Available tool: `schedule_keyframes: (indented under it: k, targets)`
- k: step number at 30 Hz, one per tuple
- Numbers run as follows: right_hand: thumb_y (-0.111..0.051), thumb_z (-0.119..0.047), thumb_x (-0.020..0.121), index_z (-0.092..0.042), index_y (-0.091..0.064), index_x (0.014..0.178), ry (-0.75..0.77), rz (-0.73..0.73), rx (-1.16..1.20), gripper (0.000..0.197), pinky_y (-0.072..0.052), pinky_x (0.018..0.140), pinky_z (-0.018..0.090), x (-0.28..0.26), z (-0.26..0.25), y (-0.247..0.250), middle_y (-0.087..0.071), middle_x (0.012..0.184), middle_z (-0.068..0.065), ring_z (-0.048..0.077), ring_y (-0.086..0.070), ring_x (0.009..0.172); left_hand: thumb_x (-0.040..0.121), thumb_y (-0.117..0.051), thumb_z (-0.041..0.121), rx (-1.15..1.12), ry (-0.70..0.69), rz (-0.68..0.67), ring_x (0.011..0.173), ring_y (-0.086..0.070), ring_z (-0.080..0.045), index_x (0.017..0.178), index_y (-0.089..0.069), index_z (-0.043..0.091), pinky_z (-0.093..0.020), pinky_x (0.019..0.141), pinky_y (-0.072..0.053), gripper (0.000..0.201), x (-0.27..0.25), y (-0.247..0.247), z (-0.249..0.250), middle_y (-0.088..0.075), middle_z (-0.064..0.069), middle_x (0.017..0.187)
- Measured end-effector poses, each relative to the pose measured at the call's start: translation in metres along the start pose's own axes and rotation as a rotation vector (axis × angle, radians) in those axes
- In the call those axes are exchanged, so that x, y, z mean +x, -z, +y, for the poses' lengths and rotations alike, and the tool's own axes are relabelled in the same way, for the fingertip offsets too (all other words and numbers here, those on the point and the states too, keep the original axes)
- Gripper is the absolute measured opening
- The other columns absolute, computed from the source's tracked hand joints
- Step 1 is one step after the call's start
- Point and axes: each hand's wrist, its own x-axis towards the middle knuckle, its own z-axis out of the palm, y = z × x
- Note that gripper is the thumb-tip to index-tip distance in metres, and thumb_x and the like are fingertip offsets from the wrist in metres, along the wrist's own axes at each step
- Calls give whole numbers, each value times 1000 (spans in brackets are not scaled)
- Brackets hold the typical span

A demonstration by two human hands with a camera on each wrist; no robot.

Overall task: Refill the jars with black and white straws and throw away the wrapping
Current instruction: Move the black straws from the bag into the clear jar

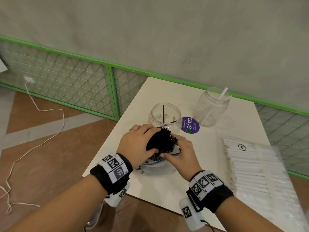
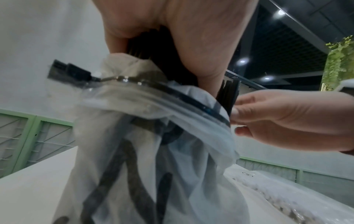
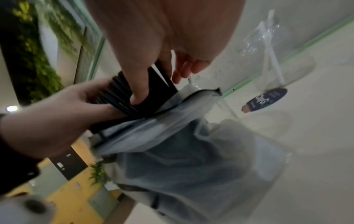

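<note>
Left hand [image 1: 137, 144] curled around bundle of black straws [image 1: 161, 141], half out of its clear wrapping [image 2: 153, 151], held above the table [image 1: 150, 190] just in front of the near jar [image 1: 164, 115]; right hand [image 1: 181, 154] pinches the wrapping's mouth beside the bundle, thumb pressed on the straws. Pack of white straws [image 1: 247, 166] lies unopened to the right; far jar [image 1: 212, 106] holds one white straw. Risk, as judged: loose grip lets straws fan out and spill, or wrapping snags and drags a few sideways past the jar
</note>
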Motion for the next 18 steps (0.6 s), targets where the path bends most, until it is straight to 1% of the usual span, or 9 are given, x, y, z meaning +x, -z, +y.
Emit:
schedule_keyframes:
  k: [2,4,5,7,9,11,14,15,18]
  targets:
    - [-83,-27,69,-38,-45,131,13,-64,162,73,-35,97,13,4,-12,-6,-57,123,-15,3,-49,116,70,-61,43,-3,0,-17,105,-52,-21,131,-48,32,-36,76,-53,64,0,0,0,-54,9,126]
    - [-83,-14,68,-46,-45,118,-6,-73,271,71,-38,89,5,8,-18,-9,-57,113,-23,-11,-53,108,70,-50,46,-36,-2,-35,107,-50,-20,135,-44,31,-35,81,-51,67,0,3,0,-51,8,128]
    - [-83,-14,67,-46,-46,111,-15,-57,274,66,-38,85,5,9,-19,-10,-57,108,-22,-11,-55,103,69,-46,48,-72,2,-38,110,-49,-20,137,-42,31,-35,85,-49,70,-1,5,0,-49,8,130]
    - [-82,-21,68,-41,-50,101,-26,-24,205,50,-40,79,11,13,-15,-13,-60,99,-9,0,-57,93,68,-42,52,-164,20,-55,117,-45,-19,139,-38,32,-36,95,-44,74,-3,11,-1,-45,8,135]
    - [-82,-19,72,-32,-53,90,-56,-20,178,37,-45,76,22,16,-9,-15,-61,94,3,13,-57,86,68,-45,60,-187,15,-78,126,-37,-19,142,-31,36,-39,101,-39,79,-4,17,-2,-36,9,143]
    - [-81,-17,73,-30,-53,83,-95,-63,189,33,-50,76,31,19,-8,-16,-63,90,7,20,-60,84,64,-49,75,-41,-25,-128,136,-25,-19,143,-20,43,-45,107,-33,90,-3,19,-3,-23,10,152]
    - [-81,-15,72,-19,-57,84,-87,-118,169,27,-50,75,29,22,-10,-17,-64,87,7,20,-60,81,62,-47,82,184,-104,-203,143,-11,-24,142,-14,49,-56,111,-19,93,5,13,-6,-12,9,157]
    - [-82,-16,72,-16,-58,84,-82,-124,162,26,-49,74,27,23,-10,-16,-64,86,7,18,-59,80,65,-49,79,206,-117,-210,143,-14,-25,141,-17,49,-57,109,-20,88,7,10,-6,-15,9,156]
    - [-82,-19,72,-16,-61,82,-88,-106,202,24,-48,70,23,26,-5,-6,-64,81,3,13,-58,75,73,-51,67,186,-121,-149,133,-35,-24,134,-34,46,-51,95,-42,67,12,4,-6,-34,10,149]
